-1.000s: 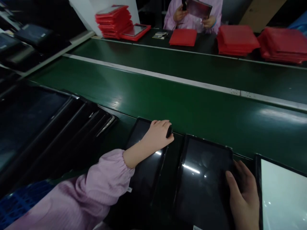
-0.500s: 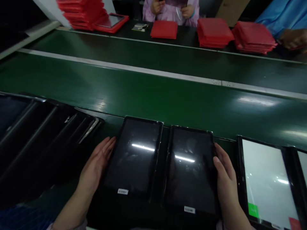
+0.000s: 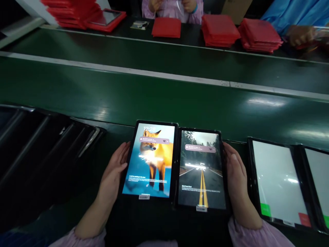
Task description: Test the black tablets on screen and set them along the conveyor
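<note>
Two tablets lie side by side in front of me with their screens lit. The left tablet displays a fox on blue, and the right tablet displays a forest road. Each has a small white label at its lower edge. My left hand grips the left tablet by its outer long edge, thumb at the rim, the other fingertips partly hidden at its side. Against the outer edge of the right tablet, my right hand is closed in the same way, its fingertips partly behind the edge.
Two white-screened tablets stand to the right. Overlapping dark, shiny panels fill the left. Beyond runs a green conveyor surface with a pale rail. Red sleeve stacks and co-workers' hands are across it.
Both tablet screens went from black to lit lock-screen pictures. The two tablets are closer together now, with my hands still at their outer edges.
</note>
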`<action>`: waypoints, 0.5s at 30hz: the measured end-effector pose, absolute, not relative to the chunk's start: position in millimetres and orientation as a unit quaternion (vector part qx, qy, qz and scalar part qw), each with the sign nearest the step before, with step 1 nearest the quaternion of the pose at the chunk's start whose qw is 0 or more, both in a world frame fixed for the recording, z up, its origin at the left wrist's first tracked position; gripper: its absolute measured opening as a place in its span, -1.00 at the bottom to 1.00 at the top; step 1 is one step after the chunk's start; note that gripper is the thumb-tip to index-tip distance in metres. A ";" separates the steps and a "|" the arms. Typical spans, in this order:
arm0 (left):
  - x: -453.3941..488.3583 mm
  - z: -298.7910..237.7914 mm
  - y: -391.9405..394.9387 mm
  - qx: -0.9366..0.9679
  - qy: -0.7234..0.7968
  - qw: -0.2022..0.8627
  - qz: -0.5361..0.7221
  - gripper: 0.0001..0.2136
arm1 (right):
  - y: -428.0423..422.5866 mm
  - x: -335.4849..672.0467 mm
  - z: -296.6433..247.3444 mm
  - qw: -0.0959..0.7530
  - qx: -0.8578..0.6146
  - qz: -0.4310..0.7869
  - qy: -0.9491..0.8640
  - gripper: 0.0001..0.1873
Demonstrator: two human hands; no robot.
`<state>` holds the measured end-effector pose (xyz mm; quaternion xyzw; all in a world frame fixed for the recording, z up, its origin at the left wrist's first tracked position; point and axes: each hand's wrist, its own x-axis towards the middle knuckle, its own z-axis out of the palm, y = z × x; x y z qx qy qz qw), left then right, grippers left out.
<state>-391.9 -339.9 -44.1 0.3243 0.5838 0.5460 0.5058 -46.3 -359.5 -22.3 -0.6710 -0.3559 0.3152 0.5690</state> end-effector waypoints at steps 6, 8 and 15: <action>-388.7 -50.1 -319.6 0.424 0.607 0.475 0.475 -0.14 | -369.9 -30.5 7.4 0.499 -0.685 0.115 -0.518 -0.60; -386.3 -50.4 -300.1 0.441 0.610 0.453 0.478 -0.17 | -382.0 -25.8 25.7 0.446 -0.632 0.131 -0.620 -0.76; -390.1 -50.2 -272.4 0.374 0.560 0.493 0.550 -0.40 | -393.7 -37.3 46.9 0.305 -0.508 0.205 -0.779 -0.71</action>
